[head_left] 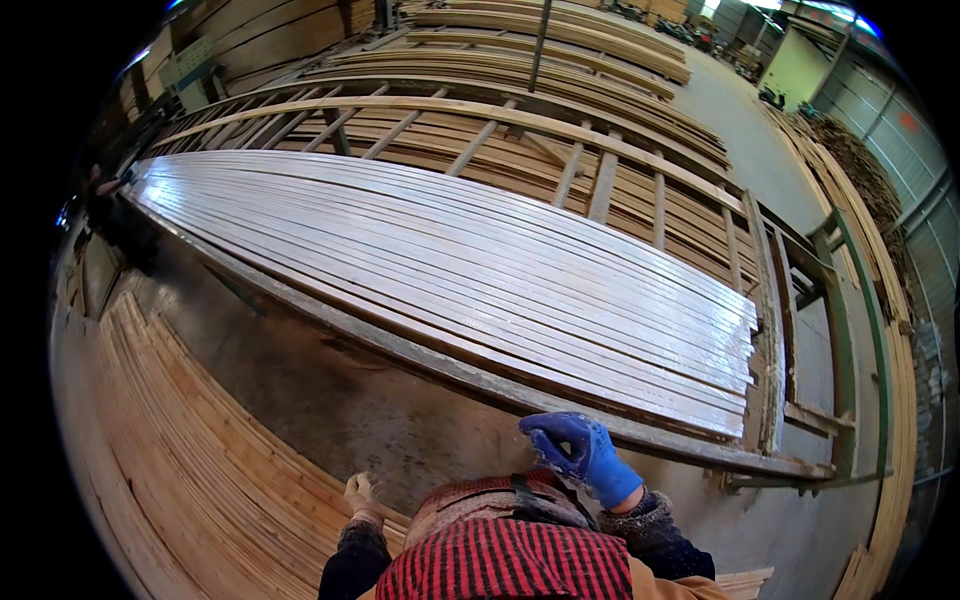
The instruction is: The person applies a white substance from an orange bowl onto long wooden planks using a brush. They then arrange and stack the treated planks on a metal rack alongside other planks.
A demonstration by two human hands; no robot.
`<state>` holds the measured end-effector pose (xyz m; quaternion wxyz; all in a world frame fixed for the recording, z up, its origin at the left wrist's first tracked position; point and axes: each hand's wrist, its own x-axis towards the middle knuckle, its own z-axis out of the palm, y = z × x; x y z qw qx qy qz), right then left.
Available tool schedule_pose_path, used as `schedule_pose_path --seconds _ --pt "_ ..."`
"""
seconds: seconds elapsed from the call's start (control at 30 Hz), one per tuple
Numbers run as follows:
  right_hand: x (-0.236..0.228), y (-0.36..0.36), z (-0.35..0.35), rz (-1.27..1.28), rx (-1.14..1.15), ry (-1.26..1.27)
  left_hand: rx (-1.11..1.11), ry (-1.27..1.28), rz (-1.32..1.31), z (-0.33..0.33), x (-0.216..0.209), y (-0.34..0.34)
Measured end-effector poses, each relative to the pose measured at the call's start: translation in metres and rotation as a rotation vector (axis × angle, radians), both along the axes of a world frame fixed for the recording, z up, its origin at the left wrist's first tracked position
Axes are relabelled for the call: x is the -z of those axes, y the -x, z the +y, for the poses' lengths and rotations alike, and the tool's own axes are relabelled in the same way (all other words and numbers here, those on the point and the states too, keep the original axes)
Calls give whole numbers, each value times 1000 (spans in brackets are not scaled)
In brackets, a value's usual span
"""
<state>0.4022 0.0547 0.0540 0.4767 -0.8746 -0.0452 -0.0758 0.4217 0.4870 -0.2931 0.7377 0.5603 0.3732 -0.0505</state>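
Loosely curled, the right hand (592, 460), in a rubbery blue glove, hangs just beside the near rail (480, 388), a small gap apart between its bent fingers and thumb, nothing visible in it. White boards (450, 270), long, flat and glossy, lie side by side on the rack (768, 340), their ends slightly uneven. The left hand (363, 494), pale-gloved, is at the edge of the bare planks (200, 440), smooth, brown-grained wood; I cannot tell whether it grips. A ribbed red-and-black garment (500, 560) covers the person's front.
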Motion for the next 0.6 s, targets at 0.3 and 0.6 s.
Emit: schedule_pose_path --seconds 0.3,0.6 --pt "-10 -46 -81 -62 -30 -10 -16 -191 -21 -88 6 -5" --pt "7 -57 -171 54 20 -65 -253 -63 -161 -143 -85 -65"
